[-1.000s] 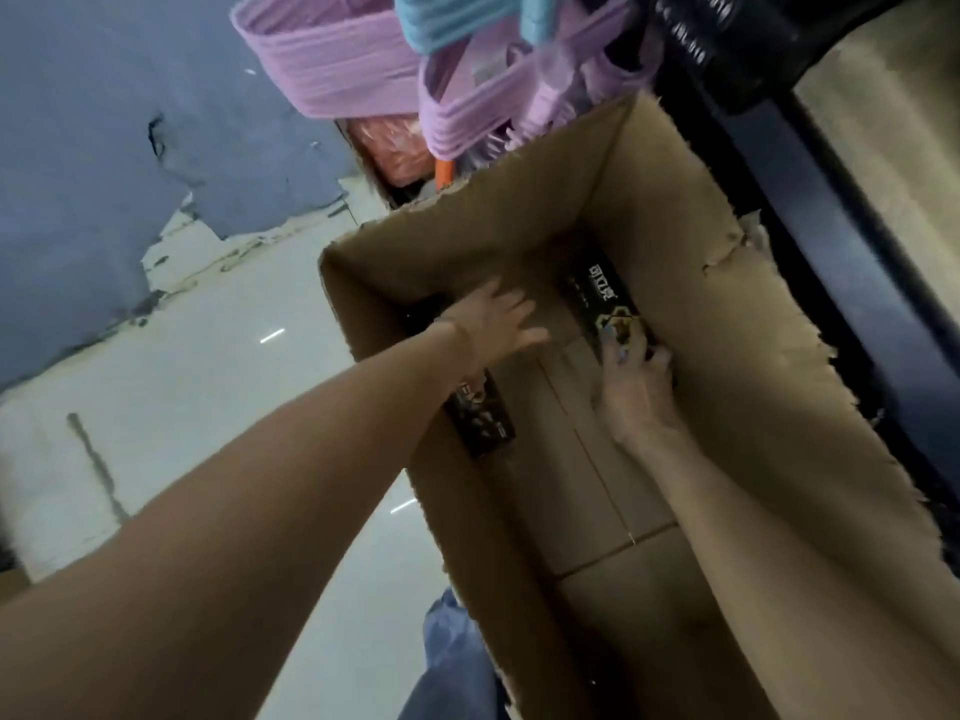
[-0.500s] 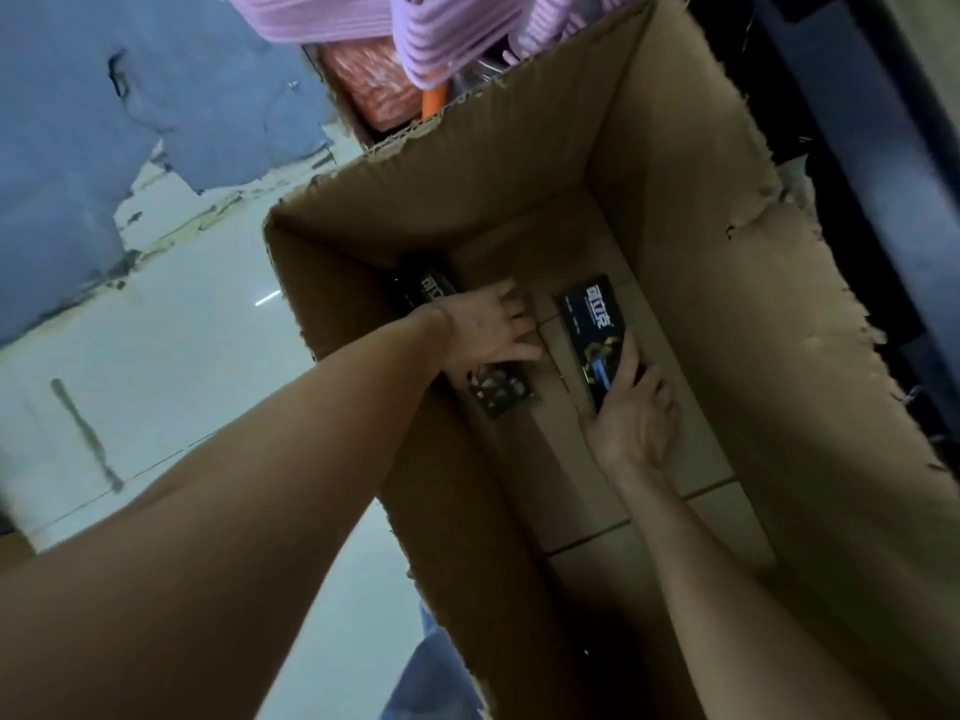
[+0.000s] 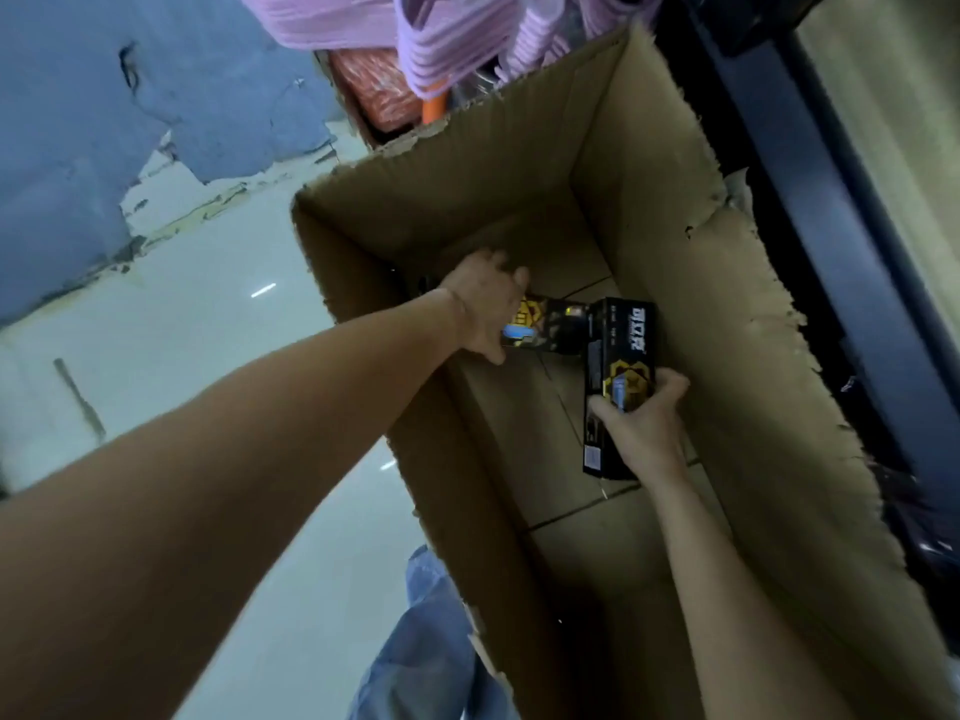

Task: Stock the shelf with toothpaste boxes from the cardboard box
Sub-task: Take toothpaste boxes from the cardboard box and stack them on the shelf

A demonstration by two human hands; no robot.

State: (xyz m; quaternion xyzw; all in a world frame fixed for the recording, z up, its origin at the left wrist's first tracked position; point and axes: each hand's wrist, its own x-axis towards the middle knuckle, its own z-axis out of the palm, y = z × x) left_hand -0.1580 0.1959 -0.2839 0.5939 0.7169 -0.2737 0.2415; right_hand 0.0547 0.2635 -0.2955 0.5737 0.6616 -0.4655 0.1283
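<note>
Left fingers (image 3: 511, 283): curled over the far edge of a dark toothpaste box, with the thumb under its near edge, so the grasp is closed on it.
Left hand (image 3: 480, 309): reaches in over the left wall of the cardboard box, wrist just above the rim.
Left toothpaste box (image 3: 550, 330): black with yellow and blue print, lying crosswise inside the carton, its left end hidden by the hand and its right end next to the other box; whether the two touch cannot be told.
Right fingers (image 3: 670, 392): wrapped round the second toothpaste box from the right side, thumb across its printed face, grasp closed.
Right hand (image 3: 644, 428): holds the box low in the carton, forearm coming in from the near right.
Right toothpaste box (image 3: 621, 366): black, long axis running near to far, white lettering at its far end, raised off the carton floor at its near end.
Cardboard box (image 3: 779, 356): open, brown, ragged torn rim on the right wall; the bare bottom flaps show between the hands.
Floor (image 3: 208, 304): pale and glossy, left of the carton.
Pink hangers (image 3: 447, 44): bunched beyond the far wall of the carton.
Dark shelf frame (image 3: 831, 174): runs along the right, just beside the carton.
Blue trouser leg (image 3: 431, 641): at the near edge, against the carton's left wall.
</note>
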